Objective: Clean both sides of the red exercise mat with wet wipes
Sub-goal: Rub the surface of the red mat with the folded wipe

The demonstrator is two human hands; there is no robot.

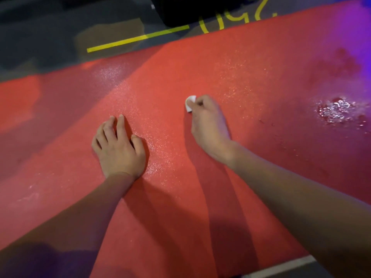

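- Red exercise mat (200, 197) lies flat on the dark floor (50, 37), filling most of the view, with wet glistening patches toward its right side.
- Right hand (208, 125) pinches a small white wet wipe (190, 103) in curled fingers, pressing it on the mat near the middle.
- Left hand (118, 149) rests palm down on the mat, fingers spread, holding nothing.
- Yellow markings (136, 39) cross the floor beyond the mat's far edge.
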